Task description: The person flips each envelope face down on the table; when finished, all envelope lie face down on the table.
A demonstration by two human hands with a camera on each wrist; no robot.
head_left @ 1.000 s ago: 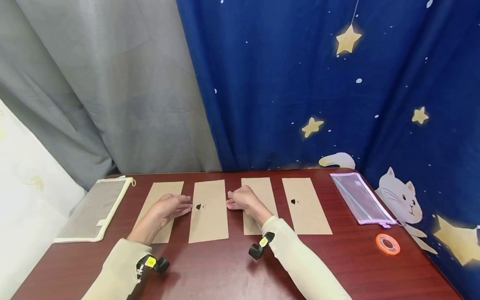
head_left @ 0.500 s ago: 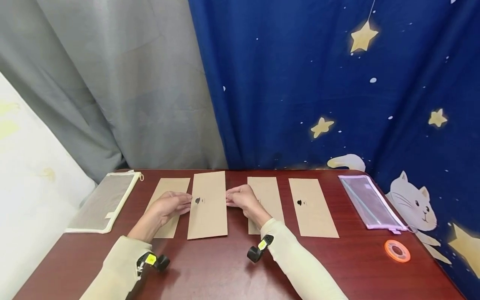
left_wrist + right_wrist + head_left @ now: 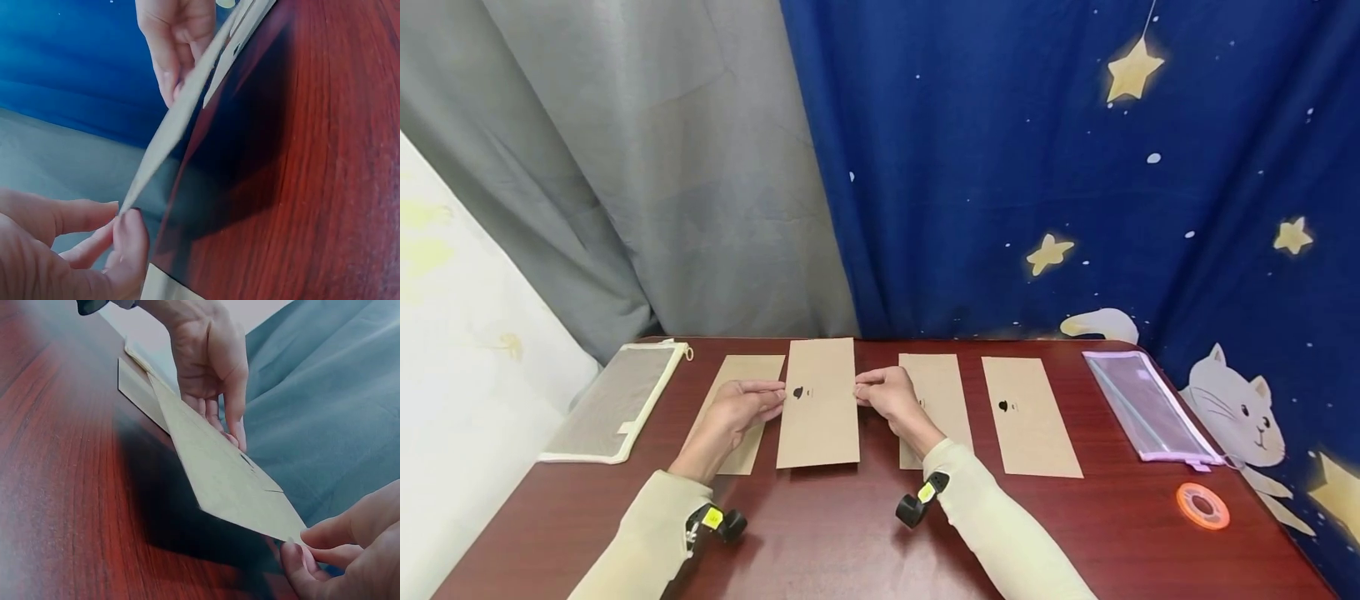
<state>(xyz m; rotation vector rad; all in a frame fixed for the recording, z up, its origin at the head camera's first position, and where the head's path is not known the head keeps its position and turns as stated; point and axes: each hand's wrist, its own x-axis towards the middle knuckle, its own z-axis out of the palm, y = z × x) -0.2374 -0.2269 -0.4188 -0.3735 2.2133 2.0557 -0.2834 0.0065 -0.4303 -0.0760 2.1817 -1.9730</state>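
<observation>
A thin brown kraft-paper rectangle (image 3: 818, 417) with a small black hat print is held up off the table, its shadow beneath it. My left hand (image 3: 736, 412) pinches its left edge between thumb and fingers. On the opposite edge, my right hand (image 3: 895, 402) pinches it the same way. Both grips show close up in the left wrist view, where the paper rectangle (image 3: 169, 128) is seen almost edge-on. In the right wrist view, the paper rectangle (image 3: 219, 472) slants above the tabletop. Whether it is a booklet, an envelope or a single card I cannot tell.
A similar paper rectangle (image 3: 745, 450) lies left, partly behind my left hand. Two more, an inner one (image 3: 936, 379) and an outer one (image 3: 1033, 417), lie right. A cream-edged mesh pouch (image 3: 617, 400), a lilac-edged pouch (image 3: 1153, 408) and an orange ring (image 3: 1202, 506) flank them.
Both hands have come onto the edges of the printed paper rectangle and raised it from the table. The head view has shifted slightly, so the surroundings slide right.
</observation>
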